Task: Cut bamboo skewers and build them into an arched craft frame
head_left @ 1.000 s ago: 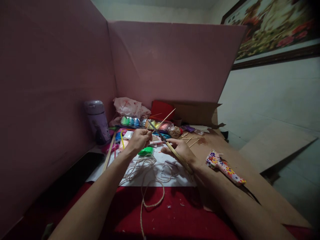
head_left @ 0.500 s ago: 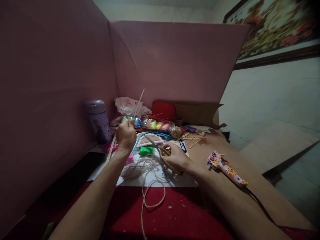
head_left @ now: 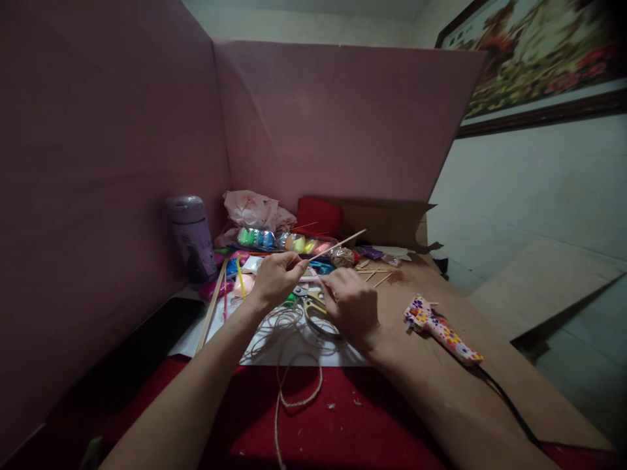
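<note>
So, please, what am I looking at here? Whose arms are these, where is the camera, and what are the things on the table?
There is no machine here. These are a person's two bare arms, and every picture comes from one camera worn on that person's head, looking forward and down. The left hand pinches a thin wooden stick in its fingers. The right hand is beside it, above scissors; whether it grips anything is unclear. Loose twine lies across white paper and a red cloth. To the right lies a patterned glue gun. At the back stand a purple flask and packs of coloured clay.
</note>
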Motion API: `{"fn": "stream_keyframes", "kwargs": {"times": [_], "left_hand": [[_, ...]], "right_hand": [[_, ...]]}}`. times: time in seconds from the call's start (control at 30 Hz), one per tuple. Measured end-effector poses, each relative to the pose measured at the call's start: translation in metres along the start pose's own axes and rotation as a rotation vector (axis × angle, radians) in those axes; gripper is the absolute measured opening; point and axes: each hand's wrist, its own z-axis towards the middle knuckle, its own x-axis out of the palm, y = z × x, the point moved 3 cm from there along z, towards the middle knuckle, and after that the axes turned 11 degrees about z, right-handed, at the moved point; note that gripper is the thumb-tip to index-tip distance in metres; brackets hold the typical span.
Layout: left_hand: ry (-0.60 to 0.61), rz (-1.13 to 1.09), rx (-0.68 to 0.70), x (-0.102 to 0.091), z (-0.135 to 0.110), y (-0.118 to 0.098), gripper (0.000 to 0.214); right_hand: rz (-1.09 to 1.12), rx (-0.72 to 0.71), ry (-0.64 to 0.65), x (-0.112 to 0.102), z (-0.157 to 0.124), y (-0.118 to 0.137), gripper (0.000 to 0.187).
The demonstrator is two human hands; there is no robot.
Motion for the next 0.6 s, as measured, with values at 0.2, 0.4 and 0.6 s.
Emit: {"fn": "stream_keyframes", "kwargs": {"times": [0.2, 0.4, 0.6], "left_hand": [[0.056, 0.128, 0.094, 0.000, -0.007, -0.012, 0.031], [0.059, 0.310, 0.170, -0.002, -0.009, -0.019, 0.033], [0.047, 0.418, 0.189, -0.003, -0.009, -0.020, 0.034]], "right_hand": [[-0.059, -0.139, -0.231, -0.018, 0.009, -0.015, 0.030], [-0.110, -0.201, -0.139, -0.011, 0.010, -0.026, 0.026], [-0.132, -0.246, -0.072, -0.010, 0.010, -0.027, 0.031]]}}
